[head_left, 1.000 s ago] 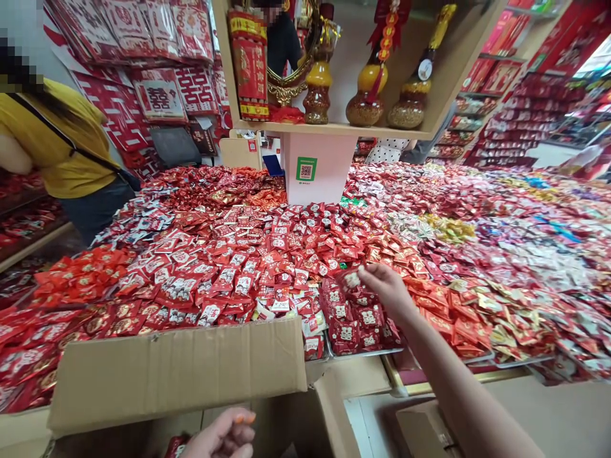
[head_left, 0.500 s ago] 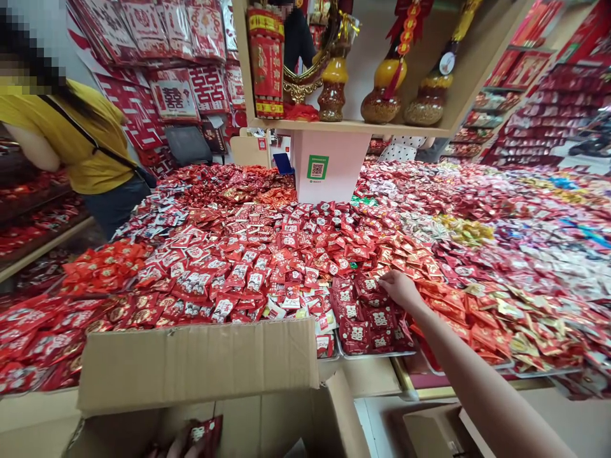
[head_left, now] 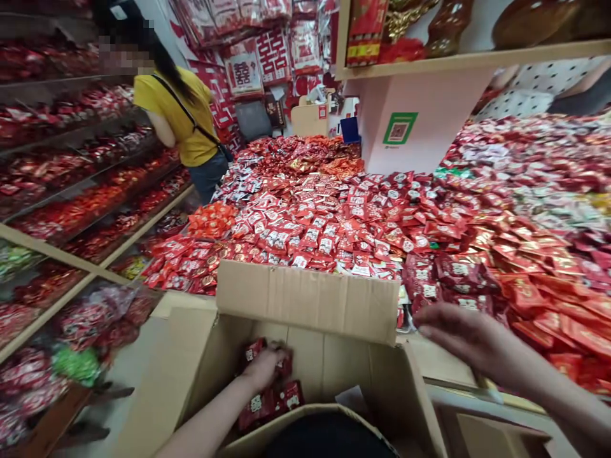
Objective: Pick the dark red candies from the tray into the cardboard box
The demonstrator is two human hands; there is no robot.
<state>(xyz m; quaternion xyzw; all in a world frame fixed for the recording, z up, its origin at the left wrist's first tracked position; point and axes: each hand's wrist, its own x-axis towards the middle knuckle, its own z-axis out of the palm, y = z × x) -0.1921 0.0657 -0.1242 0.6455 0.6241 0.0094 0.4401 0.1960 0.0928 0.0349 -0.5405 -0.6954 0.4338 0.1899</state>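
Observation:
Down inside the open cardboard box point(head_left: 310, 289), my left hand point(head_left: 265, 369) is closed around small dark red wrapped packets with white characters, its fingertips partly hidden. More of these dark red packets point(head_left: 258, 407) lie below it at the bottom of the box. My right hand point(head_left: 453, 327), somewhat blurred, is stretched out with nothing visible in it, just in front of a tray of matching dark red packets point(head_left: 461, 270) at the table edge beside the box.
Heaps of red and orange wrapped packets point(head_left: 305, 216) cover the display table. A person in a yellow shirt point(head_left: 179, 114) stands at the far left, by tiered shelves point(head_left: 71, 210). A pink pillar point(head_left: 420, 140) with a wooden shelf point(head_left: 477, 60) above it rises behind the heaps.
The view has swung left and down, showing more of the box's inside. My right hand has drawn back from the dark red packets in the tray. The left hand remains in the box.

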